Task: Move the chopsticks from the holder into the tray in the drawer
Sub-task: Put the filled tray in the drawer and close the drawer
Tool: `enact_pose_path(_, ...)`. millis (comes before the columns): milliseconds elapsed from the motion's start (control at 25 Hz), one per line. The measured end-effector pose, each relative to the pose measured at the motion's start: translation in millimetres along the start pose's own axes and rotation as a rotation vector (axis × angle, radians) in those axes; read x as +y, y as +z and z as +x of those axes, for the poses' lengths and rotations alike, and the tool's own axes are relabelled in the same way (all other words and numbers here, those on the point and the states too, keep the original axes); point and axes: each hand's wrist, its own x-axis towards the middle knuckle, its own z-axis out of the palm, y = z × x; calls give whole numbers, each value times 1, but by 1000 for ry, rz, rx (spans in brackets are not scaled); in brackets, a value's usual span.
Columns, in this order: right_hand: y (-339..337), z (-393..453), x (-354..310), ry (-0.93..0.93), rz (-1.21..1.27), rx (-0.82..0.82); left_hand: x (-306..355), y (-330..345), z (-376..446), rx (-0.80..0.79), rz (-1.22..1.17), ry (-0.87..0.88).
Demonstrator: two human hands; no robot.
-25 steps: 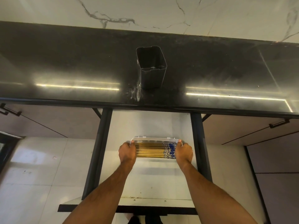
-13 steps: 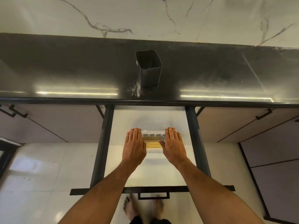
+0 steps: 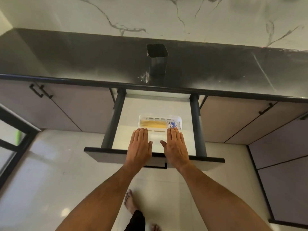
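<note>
1. The black countertop (image 3: 66, 60) runs the whole width under the marble wall; the dark square holder (image 3: 157, 59) stands near its front edge, above the drawer, and its mouth looks empty. By that, the lifting-out part of the task seems finished.
2. The open drawer (image 3: 155, 104) juts from below the countertop's front edge. Its white floor is bare around the tray, with free room toward both side rails and toward the front panel.
3. The clear plastic tray (image 3: 160, 117) lies across the middle of the drawer floor, apart from both rails.
4. The chopsticks (image 3: 154, 124) lie flat in the tray as one bundle, blue-patterned ends to the right. What is left looks like drawing the hands away, perhaps closing the drawer.
5. The left hand (image 3: 139, 146) and right hand (image 3: 175, 146) are flat, palms down, fingers extended and gripping nothing, fingertips at the tray's near rim; whether they touch it I cannot tell.
</note>
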Motion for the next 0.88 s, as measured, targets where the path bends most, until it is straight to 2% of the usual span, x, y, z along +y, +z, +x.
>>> enact_pose_path(400,7,-114,-21,2,53,17,17,-3,-110,-76,7,-2)
enact_pose_path(560,26,-145,-31,-87,70,26,16,8,-139,-133,-44,-4)
enact_pose_path(880,58,-113,-33,-152,67,-164,-1,50,-116,-259,28,135)
